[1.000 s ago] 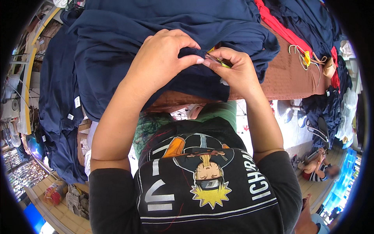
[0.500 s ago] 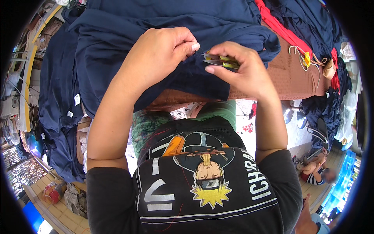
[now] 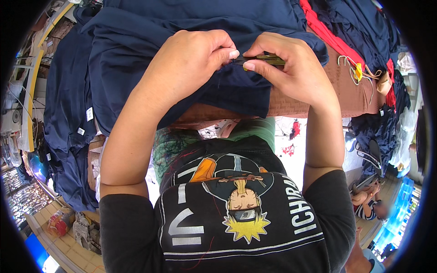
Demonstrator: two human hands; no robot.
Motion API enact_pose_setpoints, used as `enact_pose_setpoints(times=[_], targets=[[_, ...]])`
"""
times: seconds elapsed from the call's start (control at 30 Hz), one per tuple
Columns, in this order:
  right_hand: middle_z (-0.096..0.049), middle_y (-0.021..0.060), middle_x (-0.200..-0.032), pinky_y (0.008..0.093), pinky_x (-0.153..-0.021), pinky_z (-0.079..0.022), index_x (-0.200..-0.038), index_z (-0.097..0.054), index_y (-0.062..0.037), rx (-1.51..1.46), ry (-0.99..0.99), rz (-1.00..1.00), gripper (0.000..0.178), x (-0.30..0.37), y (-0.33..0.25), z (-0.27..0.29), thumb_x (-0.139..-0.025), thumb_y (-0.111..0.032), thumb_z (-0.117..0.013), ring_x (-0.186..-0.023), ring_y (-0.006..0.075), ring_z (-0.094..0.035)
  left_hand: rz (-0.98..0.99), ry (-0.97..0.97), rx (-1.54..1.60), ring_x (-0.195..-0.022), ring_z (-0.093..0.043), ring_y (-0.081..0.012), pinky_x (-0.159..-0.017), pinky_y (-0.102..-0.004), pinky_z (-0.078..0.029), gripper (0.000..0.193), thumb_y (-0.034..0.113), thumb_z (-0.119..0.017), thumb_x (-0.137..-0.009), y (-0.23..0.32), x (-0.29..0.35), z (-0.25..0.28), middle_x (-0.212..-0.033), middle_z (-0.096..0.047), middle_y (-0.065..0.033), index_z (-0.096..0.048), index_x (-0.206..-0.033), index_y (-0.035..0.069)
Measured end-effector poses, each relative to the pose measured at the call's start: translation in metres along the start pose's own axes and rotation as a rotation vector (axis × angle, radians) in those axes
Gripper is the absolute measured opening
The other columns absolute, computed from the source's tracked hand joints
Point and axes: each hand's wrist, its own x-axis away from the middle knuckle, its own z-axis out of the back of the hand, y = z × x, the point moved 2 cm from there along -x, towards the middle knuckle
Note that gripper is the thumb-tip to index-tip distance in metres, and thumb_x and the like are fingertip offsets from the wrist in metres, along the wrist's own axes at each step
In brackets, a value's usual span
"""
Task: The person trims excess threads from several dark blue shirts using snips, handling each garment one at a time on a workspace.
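Navy blue cloth [image 3: 136, 34] lies in folds over the table in front of me. My left hand [image 3: 191, 59] pinches the cloth's edge, or a thread on it, between thumb and forefinger; the fingers hide which. In my right hand [image 3: 298, 66] is a pair of thread snips [image 3: 272, 58] with yellow-green handles, gripped between thumb and fingers. Their blades look pressed together, and the tips reach to just beside my left thumb.
A brown cover [image 3: 346, 95] drapes the table's right side. Across it run a red strip of cloth [image 3: 324, 26] and a cord bundle with a yellow piece [image 3: 358, 71]. More navy garments [image 3: 68, 123] hang at the left. A person [image 3: 368, 202] sits at the lower right.
My right hand has moved slightly up and turned, and the snips' blades have gone from apart to together near my left fingertips. My left hand has shifted slightly right.
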Motion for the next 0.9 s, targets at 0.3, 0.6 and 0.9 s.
enact_pose_setpoints(times=[0.3, 0.6, 0.9], targets=[[-0.064, 0.0109, -0.075, 0.0395, -0.059, -0.045, -0.085, -0.062, -0.0076, 0.045, -0.025, 0.012, 0.018, -0.002, -0.002, -0.001, -0.079, -0.021, -0.073, -0.069, 0.0329, -0.061, 0.012, 0.045, 0.018, -0.067, -0.066, -0.022, -0.064, -0.0334, -0.051, 0.018, 0.02, -0.062, -0.09, 0.0, 0.002, -0.004, -0.073, -0.068, -0.0085, -0.067, -0.088, 0.003], [-0.064, 0.001, -0.092, 0.0215, -0.071, -0.046, -0.104, -0.061, -0.0004, -0.251, 0.135, -0.027, 0.021, 0.019, 0.008, 0.016, -0.086, -0.007, -0.071, -0.081, 0.0066, -0.058, -0.309, -0.046, 0.028, -0.09, -0.059, -0.0311, -0.082, -0.0385, -0.042, 0.04, 0.036, -0.06, -0.08, 0.058, 0.063, 0.097, -0.096, -0.062, -0.0242, -0.061, -0.065, -0.001], [-0.068, 0.0043, -0.074, 0.0229, -0.063, -0.046, -0.094, -0.071, 0.0019, -0.391, 0.156, -0.438, 0.033, 0.038, 0.027, -0.034, -0.079, -0.026, -0.08, -0.068, 0.0056, -0.056, 0.038, 0.186, 0.015, -0.083, -0.058, -0.014, -0.076, -0.0254, -0.044, 0.016, 0.013, -0.065, -0.088, 0.022, 0.064, 0.052, -0.092, -0.065, -0.0087, -0.065, -0.081, -0.002]])
